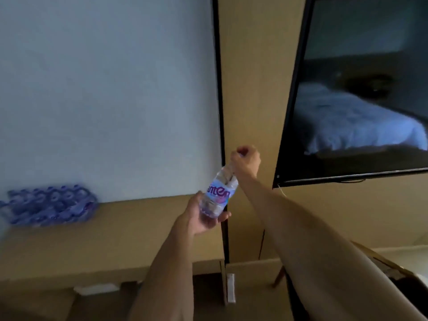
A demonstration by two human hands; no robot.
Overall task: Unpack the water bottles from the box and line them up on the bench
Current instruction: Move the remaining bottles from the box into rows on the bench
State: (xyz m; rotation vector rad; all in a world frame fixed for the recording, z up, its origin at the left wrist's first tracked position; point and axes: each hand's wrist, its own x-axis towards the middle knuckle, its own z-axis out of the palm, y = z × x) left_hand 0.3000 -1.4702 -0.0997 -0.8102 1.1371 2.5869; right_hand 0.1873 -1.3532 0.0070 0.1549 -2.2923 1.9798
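I hold one clear water bottle (218,193) with a purple-lettered label, tilted, in the air over the right end of the wooden bench (129,230). My left hand (203,218) grips its base from below. My right hand (246,159) is curled round its neck and cap at the top. Several blue-capped bottles (49,205) stand grouped on the bench's far left, blurred. The edge of the cardboard box (393,267) shows at the lower right under my right arm.
A pale wall rises behind the bench. A dark wall-mounted screen (361,93) hangs at the right on a wooden panel (252,89). A black vertical strip (218,89) divides wall and panel. A white object (231,288) sits below the bench edge.
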